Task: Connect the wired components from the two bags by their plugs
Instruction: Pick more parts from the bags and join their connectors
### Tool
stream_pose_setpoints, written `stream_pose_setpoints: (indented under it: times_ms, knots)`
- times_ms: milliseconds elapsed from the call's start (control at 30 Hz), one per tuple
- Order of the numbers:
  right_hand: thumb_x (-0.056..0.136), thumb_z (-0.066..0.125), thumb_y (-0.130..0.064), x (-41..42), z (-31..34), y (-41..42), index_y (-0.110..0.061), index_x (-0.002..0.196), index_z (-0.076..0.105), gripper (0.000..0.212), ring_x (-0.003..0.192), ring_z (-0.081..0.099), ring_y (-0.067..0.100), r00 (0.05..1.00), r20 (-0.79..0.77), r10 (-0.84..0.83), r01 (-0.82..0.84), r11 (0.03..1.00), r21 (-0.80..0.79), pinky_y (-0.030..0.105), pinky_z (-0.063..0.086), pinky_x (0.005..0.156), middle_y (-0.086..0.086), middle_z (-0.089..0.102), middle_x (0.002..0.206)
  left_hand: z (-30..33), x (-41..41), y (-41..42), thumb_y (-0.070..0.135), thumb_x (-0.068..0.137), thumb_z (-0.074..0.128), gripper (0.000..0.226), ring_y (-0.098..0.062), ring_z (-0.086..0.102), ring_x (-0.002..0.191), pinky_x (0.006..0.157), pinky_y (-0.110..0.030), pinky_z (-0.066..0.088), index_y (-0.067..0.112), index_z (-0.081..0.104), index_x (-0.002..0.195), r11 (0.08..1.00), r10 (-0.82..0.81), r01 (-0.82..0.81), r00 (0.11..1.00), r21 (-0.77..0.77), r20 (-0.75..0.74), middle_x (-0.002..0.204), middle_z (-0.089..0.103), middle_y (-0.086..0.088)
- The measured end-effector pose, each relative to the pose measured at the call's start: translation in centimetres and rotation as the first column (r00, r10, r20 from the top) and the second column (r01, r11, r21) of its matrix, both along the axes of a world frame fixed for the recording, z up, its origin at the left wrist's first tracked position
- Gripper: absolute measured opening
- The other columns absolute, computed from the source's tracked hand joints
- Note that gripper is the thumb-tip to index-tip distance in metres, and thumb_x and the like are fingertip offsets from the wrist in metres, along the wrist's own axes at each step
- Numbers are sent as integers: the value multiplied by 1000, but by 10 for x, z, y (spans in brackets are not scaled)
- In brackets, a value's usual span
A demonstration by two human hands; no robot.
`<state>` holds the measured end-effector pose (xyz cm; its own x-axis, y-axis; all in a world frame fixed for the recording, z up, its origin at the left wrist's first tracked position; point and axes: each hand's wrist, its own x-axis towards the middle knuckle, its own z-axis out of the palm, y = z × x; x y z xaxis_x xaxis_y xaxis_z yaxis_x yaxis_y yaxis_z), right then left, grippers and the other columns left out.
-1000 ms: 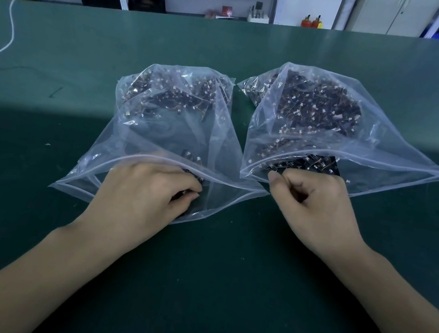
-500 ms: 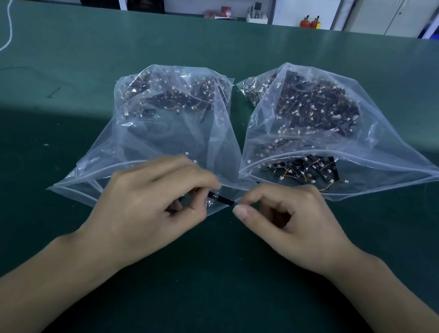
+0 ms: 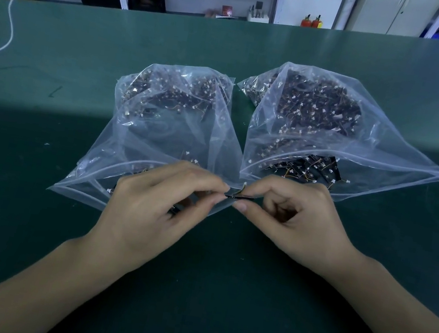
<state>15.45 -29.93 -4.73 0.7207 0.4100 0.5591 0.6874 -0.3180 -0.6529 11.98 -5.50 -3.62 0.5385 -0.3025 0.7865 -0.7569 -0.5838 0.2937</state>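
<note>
While both hands meet in front of the two bags, the scene is like this:

Left hand: the left hand has its fingers curled, and thumb and forefinger pinch one end of a small dark flat wired component.
Right hand: the right hand pinches the other end of the same piece between thumb and forefinger; the fingertips of the two hands almost touch.
Component: it lies level between the two pinches, with thin yellow and orange wires rising just behind it. If the plugs are already joined, I cannot tell.
Left bag: the clear plastic zip bag lies open just behind the left hand, and holds many dark pieces with white plugs.
Right bag: a second clear plastic zip bag, also full, lies open just behind the right hand.
Table: the dark green mat-covered table is under both forearms.
</note>
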Motion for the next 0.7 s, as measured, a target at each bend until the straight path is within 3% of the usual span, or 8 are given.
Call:
stream_pose_setpoints:
  times_ms: [167, 400, 700]
  knots:
    - [97, 78, -23, 0, 4, 0, -15, 99, 81, 8, 48, 37, 15, 998, 51, -23, 22, 1000, 22, 22, 32, 52, -2, 41, 52, -2, 1, -1, 10, 98, 79, 9, -2, 69, 91, 78, -16, 57, 5, 79, 105, 1000, -22, 21, 999, -8, -43, 102, 76, 1]
    - [96, 77, -23, -3, 6, 1, -14, 101, 78, 10, 45, 40, 15, 998, 59, -35, 31, 997, 73, 20, 35, 52, -7, 44, 51, -5, 3, 0, 8, 99, 75, 13, 0, 66, 89, 77, -13, 54, 13, 75, 111, 999, -51, 50, 997, -8, -59, 105, 70, 7]
    - [99, 75, -25, -6, 5, 3, -16, 100, 70, 10, 43, 41, 15, 996, -80, 37, -33, 998, 52, 21, 36, 52, -3, 48, 51, -5, 2, 2, 7, 97, 76, 12, -3, 66, 87, 74, -14, 53, 12, 76, 108, 999, -48, 49, 995, 11, -89, 102, 70, 5]
